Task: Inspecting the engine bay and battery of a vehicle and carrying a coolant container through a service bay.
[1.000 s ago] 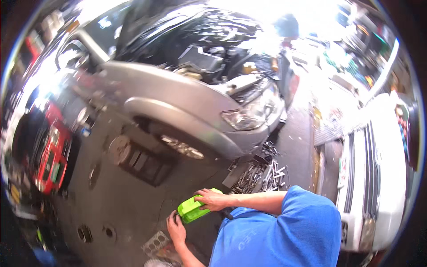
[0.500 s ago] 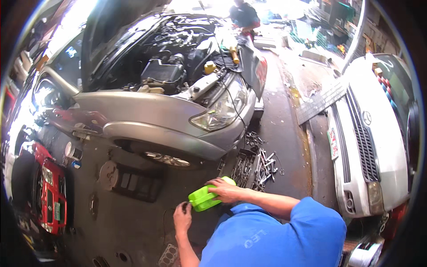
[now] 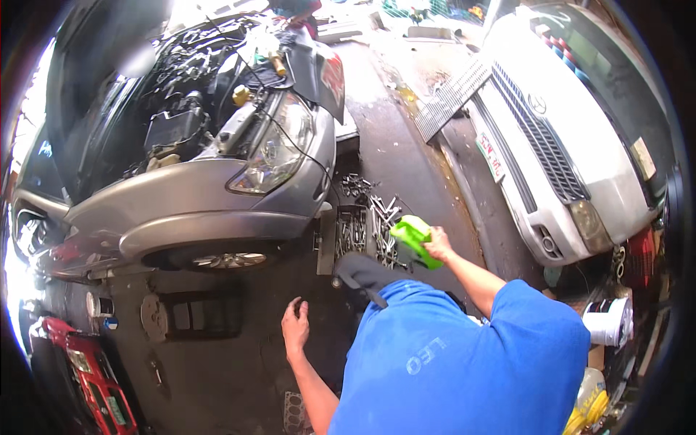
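Note:
My right hand (image 3: 438, 247) grips one end of a bright green plastic jug (image 3: 412, 233), held out to my right beside the tools on the floor. Its far side has a darker, shaded underside. Lower and to the left, my left hand (image 3: 294, 328) is raised over the dark floor, fingers partly apart and bent. Nothing shows in it, though something very small could be hidden. Close beyond the jug lie several loose wrenches (image 3: 382, 221) and an open metal tool tray (image 3: 351, 226) full of tools.
A silver car (image 3: 181, 190) with its hood raised stands ahead on the left. On the right is a white van (image 3: 573, 145). A flat dark frame (image 3: 199, 316), an engine gasket (image 3: 293, 412), a white bucket (image 3: 607, 322) and a red car front (image 3: 94, 377) lie around. Someone (image 3: 297, 9) stands at the back.
The jug has swung right in my right hand, away from my left hand, which was at its end. My left hand now hangs apart. The view has shifted right and down.

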Action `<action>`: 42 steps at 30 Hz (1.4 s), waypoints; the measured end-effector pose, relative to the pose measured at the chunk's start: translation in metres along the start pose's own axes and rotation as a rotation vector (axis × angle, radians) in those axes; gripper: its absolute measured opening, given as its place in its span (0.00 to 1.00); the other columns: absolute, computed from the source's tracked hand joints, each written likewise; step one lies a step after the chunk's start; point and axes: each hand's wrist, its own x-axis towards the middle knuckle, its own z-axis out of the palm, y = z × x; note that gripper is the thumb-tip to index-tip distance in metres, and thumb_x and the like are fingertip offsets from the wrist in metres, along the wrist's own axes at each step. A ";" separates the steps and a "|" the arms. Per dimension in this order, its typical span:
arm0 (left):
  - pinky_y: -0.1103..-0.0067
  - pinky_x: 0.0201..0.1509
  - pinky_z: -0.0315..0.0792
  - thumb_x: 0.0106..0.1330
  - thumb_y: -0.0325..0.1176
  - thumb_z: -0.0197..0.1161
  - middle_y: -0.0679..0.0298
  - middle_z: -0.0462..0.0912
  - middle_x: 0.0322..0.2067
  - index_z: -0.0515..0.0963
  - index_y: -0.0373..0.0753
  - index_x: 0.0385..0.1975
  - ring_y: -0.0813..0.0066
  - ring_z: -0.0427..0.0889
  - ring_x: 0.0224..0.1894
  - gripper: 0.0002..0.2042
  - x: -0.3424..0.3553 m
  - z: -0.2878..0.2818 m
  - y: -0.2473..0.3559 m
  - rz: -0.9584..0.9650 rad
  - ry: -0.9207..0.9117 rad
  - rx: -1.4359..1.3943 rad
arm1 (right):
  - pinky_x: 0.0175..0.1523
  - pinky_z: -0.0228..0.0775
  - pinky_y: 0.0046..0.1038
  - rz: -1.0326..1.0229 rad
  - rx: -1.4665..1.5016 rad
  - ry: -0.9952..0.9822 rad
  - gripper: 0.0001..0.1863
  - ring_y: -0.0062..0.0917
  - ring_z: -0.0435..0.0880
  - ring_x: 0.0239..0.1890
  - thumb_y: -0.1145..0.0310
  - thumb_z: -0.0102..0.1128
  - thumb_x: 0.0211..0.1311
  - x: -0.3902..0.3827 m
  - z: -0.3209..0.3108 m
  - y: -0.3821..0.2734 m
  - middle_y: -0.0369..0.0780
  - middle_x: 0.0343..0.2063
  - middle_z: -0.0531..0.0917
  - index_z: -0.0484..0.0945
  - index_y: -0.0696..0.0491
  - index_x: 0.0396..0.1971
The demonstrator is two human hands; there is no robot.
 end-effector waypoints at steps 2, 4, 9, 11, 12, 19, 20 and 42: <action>0.68 0.55 0.76 0.73 0.44 0.60 0.49 0.85 0.48 0.78 0.36 0.56 0.56 0.85 0.50 0.20 0.011 0.008 0.016 0.016 -0.021 0.038 | 0.66 0.69 0.43 0.299 0.058 0.013 0.33 0.50 0.76 0.58 0.62 0.69 0.50 -0.006 -0.015 0.055 0.54 0.56 0.76 0.75 0.57 0.58; 0.72 0.50 0.77 0.74 0.43 0.60 0.53 0.86 0.43 0.78 0.35 0.56 0.65 0.87 0.43 0.20 0.027 0.022 0.034 -0.064 -0.077 -0.075 | 0.64 0.71 0.41 0.487 0.092 0.087 0.31 0.46 0.78 0.59 0.61 0.71 0.46 -0.005 -0.028 0.115 0.54 0.51 0.81 0.79 0.56 0.53; 0.74 0.44 0.79 0.74 0.43 0.60 0.56 0.87 0.39 0.80 0.34 0.54 0.71 0.87 0.36 0.19 0.077 0.089 0.052 -0.052 -0.170 -0.079 | 0.64 0.71 0.41 0.745 0.096 0.297 0.28 0.47 0.79 0.57 0.62 0.69 0.49 0.018 -0.049 0.210 0.54 0.48 0.84 0.79 0.57 0.52; 0.74 0.45 0.79 0.73 0.44 0.60 0.55 0.87 0.39 0.80 0.34 0.54 0.71 0.87 0.37 0.19 0.103 0.132 0.085 -0.058 -0.243 0.000 | 0.64 0.70 0.42 0.812 0.113 0.354 0.27 0.47 0.78 0.58 0.62 0.70 0.50 0.039 -0.052 0.247 0.53 0.50 0.83 0.79 0.57 0.51; 0.74 0.45 0.79 0.73 0.44 0.60 0.55 0.87 0.38 0.80 0.35 0.54 0.71 0.87 0.37 0.20 0.120 0.160 0.108 -0.067 -0.300 0.055 | 0.64 0.70 0.42 0.800 0.129 0.352 0.29 0.48 0.78 0.59 0.62 0.71 0.50 0.055 -0.057 0.271 0.54 0.51 0.82 0.78 0.57 0.53; 0.65 0.62 0.73 0.72 0.51 0.57 0.47 0.85 0.50 0.81 0.37 0.55 0.52 0.82 0.57 0.23 0.238 0.416 0.283 0.063 -0.635 0.306 | 0.66 0.68 0.42 0.543 0.221 0.208 0.30 0.47 0.75 0.61 0.66 0.73 0.50 0.183 -0.134 0.380 0.53 0.56 0.77 0.76 0.56 0.55; 0.65 0.62 0.73 0.73 0.49 0.57 0.46 0.84 0.51 0.80 0.36 0.55 0.51 0.81 0.57 0.23 0.243 0.445 0.317 0.151 -0.673 0.343 | 0.66 0.69 0.40 0.540 0.259 0.182 0.30 0.46 0.76 0.60 0.66 0.74 0.50 0.205 -0.155 0.378 0.52 0.56 0.76 0.76 0.58 0.54; 0.62 0.51 0.78 0.65 0.34 0.68 0.47 0.80 0.49 0.71 0.36 0.60 0.47 0.82 0.50 0.24 0.600 0.583 0.696 0.729 -0.406 0.252 | 0.66 0.66 0.37 -0.599 0.551 -0.101 0.20 0.44 0.74 0.63 0.72 0.66 0.55 0.740 -0.406 0.166 0.48 0.61 0.76 0.76 0.60 0.48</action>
